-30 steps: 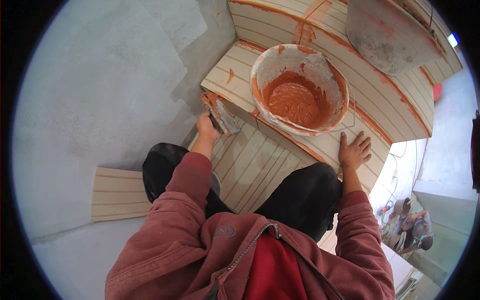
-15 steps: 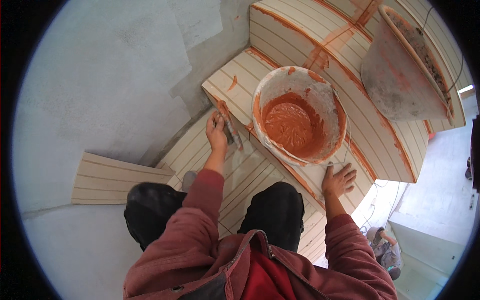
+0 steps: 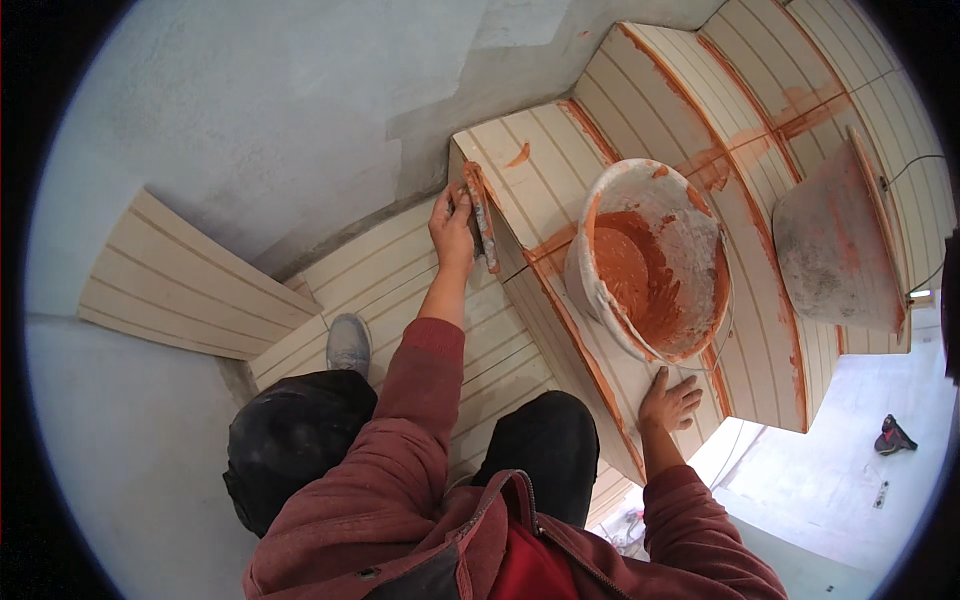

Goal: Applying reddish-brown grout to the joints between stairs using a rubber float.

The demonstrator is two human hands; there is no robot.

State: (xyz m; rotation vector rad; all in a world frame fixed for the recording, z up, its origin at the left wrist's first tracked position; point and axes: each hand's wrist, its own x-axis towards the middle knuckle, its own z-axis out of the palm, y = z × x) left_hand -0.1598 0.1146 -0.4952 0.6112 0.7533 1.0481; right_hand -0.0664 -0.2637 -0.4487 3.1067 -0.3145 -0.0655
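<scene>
My left hand [image 3: 452,232] grips a flat trowel [image 3: 482,217], seen nearly edge-on and smeared with orange grout. The trowel is up against the front edge of a striped tile step [image 3: 540,140], close to its end by the wall. How firmly it touches the step I cannot tell. Resting on the same step is my right hand [image 3: 670,403], flat with fingers spread and nothing in it. Just beyond those fingers stands a white bucket [image 3: 690,215] with wet orange grout [image 3: 640,275] inside and its wire handle lowered.
A large grey bucket [image 3: 830,240] sits on a higher step at the right. Grey wall [image 3: 330,120] runs along the left. A curved striped tile panel [image 3: 190,280] leans at the left, near my shoe [image 3: 348,345]. Past the steps' right end lies a lower pale floor [image 3: 860,470].
My view has shifted. My left hand has slid the trowel along the step edge, slightly nearer the wall. My right hand stays on the step beside the bucket.
</scene>
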